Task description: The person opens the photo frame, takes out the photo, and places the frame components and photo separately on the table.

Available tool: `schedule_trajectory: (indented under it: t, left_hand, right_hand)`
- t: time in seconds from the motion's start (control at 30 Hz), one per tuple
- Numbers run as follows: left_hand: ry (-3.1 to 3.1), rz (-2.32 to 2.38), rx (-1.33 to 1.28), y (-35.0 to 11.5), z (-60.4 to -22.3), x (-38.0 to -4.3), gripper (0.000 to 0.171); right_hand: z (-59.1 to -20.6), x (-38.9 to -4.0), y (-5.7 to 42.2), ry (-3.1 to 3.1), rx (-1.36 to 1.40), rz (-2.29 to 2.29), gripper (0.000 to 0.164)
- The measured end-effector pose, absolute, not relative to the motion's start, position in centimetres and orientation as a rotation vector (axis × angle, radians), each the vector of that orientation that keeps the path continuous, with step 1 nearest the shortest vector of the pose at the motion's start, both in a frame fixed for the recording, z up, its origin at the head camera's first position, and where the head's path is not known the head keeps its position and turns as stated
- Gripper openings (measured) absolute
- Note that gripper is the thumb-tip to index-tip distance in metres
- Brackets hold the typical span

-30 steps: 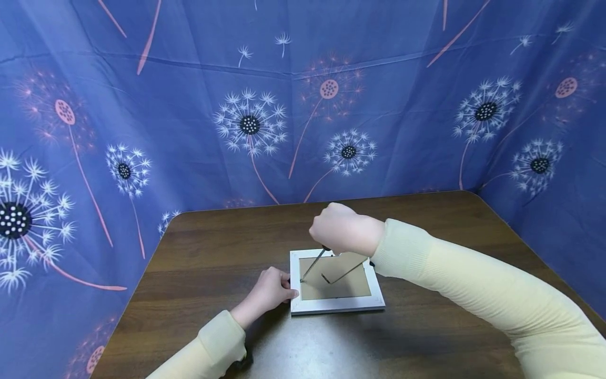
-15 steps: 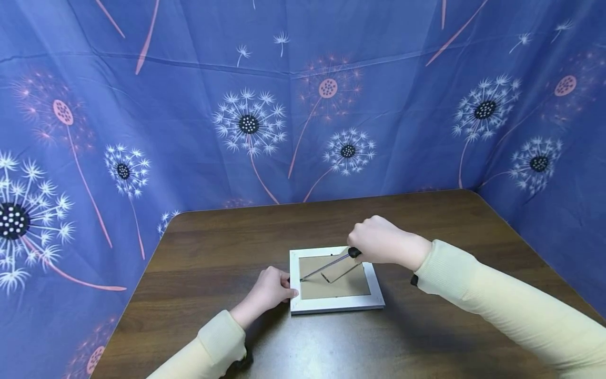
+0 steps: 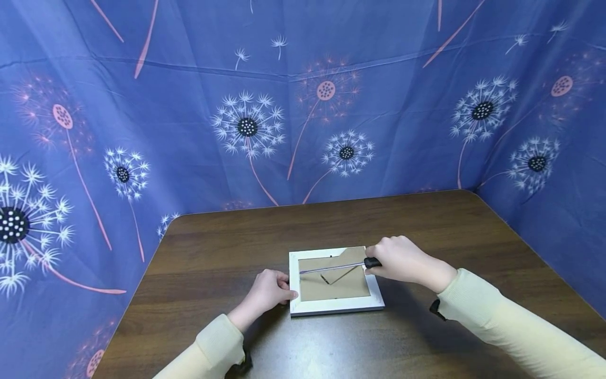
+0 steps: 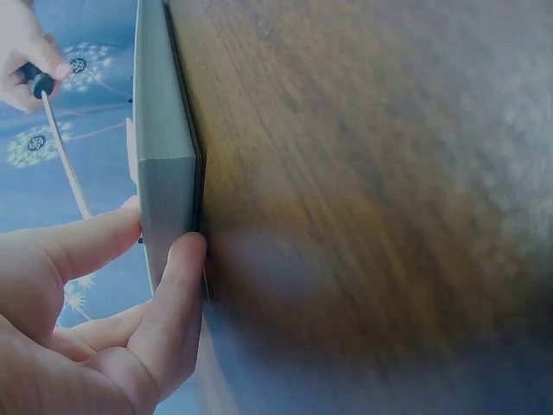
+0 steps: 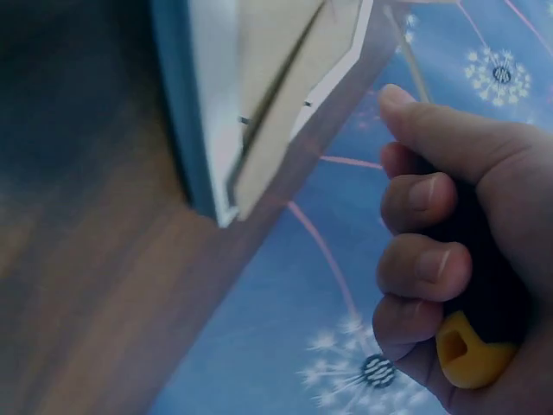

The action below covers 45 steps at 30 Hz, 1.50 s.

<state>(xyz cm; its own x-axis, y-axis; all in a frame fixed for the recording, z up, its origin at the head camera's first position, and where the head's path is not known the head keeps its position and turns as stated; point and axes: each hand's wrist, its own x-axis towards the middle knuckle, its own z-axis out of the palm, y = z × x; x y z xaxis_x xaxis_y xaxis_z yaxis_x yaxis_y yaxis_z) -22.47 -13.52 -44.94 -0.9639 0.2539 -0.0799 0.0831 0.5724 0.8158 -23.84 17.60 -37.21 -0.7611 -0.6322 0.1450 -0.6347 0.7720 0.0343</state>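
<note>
A white picture frame (image 3: pixel 338 304) lies back side up on the table, its beige backing board (image 3: pixel 347 289) showing. At its left edge my left hand (image 3: pixel 266 290) pinches the rim, thumb on top and fingers against the side and underside. My right hand (image 3: pixel 404 260) grips a screwdriver by its black handle (image 5: pixel 479 251), which ends in a yellow cap (image 5: pixel 471 350). The screwdriver's metal shaft (image 3: pixel 331 267) slants low across the board, its tip near the inner left edge. Whether the tip touches cannot be told. A beige flap (image 3: pixel 352 253) covers part of the upper right border.
Small dark tabs (image 3: pixel 331 256) sit along the frame's inner edge. Brown wooden table (image 3: pixel 227 247) surrounds the frame. Behind it hangs a blue cloth (image 3: pixel 189 105) with dandelion prints.
My right hand has moved right and down, swinging the screwdriver from steep to nearly flat, its tip staying near the inner left edge. My left hand keeps its place on the frame.
</note>
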Motion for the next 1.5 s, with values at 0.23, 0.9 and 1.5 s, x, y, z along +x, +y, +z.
schedule_trajectory:
  t: [0.23, 0.9, 1.5]
  left_hand:
    - [2.570, 1.362, 0.268, -13.7, -45.1, -22.4, 0.030]
    - [2.544, 1.392, 0.276, -13.7, -45.1, -21.5, 0.042]
    - [2.557, 1.382, 0.282, -13.7, -45.3, -21.6, 0.042]
  right_hand:
    - [-39.0, -23.6, 19.8, -2.957, 0.772, 0.314, 0.035]
    - [-42.2, -24.1, 26.7, -2.924, 0.077, 0.917, 0.040]
    - [-44.1, -23.7, 29.9, -2.989, -0.244, 0.877, 0.036]
